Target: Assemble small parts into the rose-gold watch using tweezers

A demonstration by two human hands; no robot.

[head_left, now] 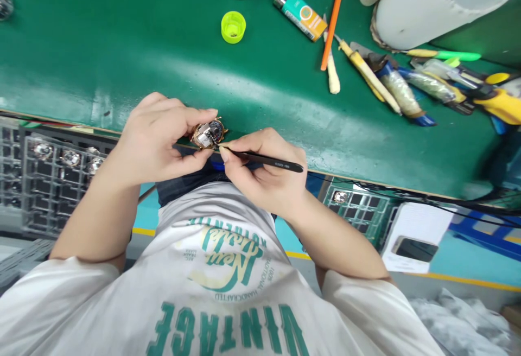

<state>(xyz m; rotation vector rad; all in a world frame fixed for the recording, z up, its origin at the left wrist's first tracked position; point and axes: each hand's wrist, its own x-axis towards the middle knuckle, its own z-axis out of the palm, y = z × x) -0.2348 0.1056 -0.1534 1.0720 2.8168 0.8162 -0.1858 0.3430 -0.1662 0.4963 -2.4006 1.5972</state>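
My left hand pinches a small round watch case with its back open, metal parts showing inside, right at the near edge of the green bench mat. My right hand holds black tweezers like a pen, and their tip lies at the lower edge of the watch case. Both hands meet just above my lap, over my white T-shirt with green lettering.
A yellow-green cap, a teal and orange lighter, an orange stick and a heap of hand tools lie further back. A white roll stands at the back right. Grey trays with watch parts sit below the bench.
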